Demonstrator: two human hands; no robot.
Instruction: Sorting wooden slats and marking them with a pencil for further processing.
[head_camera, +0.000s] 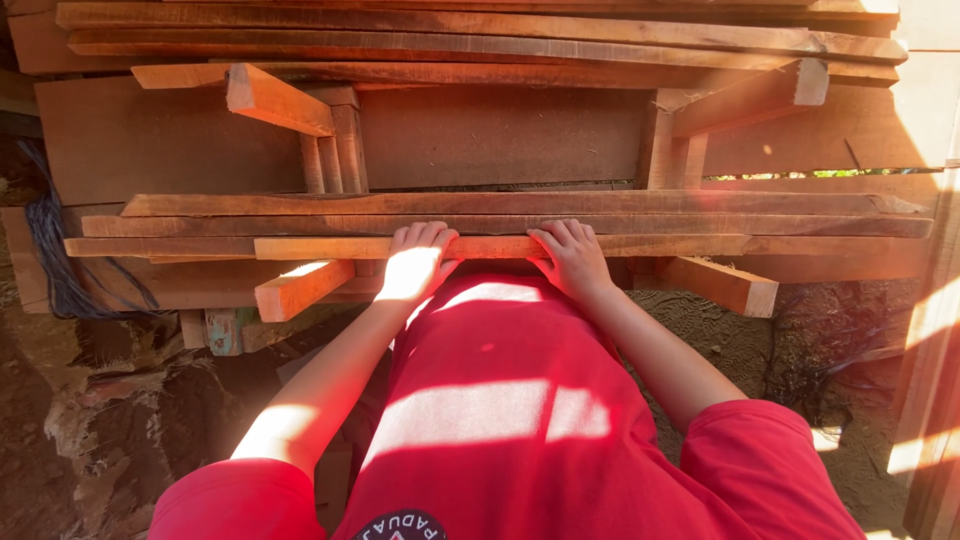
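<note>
Planks (500, 246) lie stacked lengthwise on a rough wooden rack, and the nearest one sits directly under both our hands at its front edge. Our left hand (412, 262) rests on top of that plank with fingers curled over its far edge, the palm pressing down; sunlight washes it out, so we cannot tell how firmly it grips. Our right hand (570, 258) lies just beside it on the same plank, fingers likewise hooked over the edge, thumb tucked toward us. Both hands are narrow, closed around the board's thickness rather than spread flat, which we judge suits pulling or steadying a long piece from its middle. Beyond the fingertips two more long boards (500, 205) lie flat, touching the held one. Below and outward from each hand, short bracket arms (300, 288) stick out toward us, carrying the stack. Farther past the hands, an upper tier of timber (480, 30) rests on similar brackets. Dark cords (55, 260) hang well off beyond the left hand. Bare dirt floor (110, 420) lies beneath.
</note>
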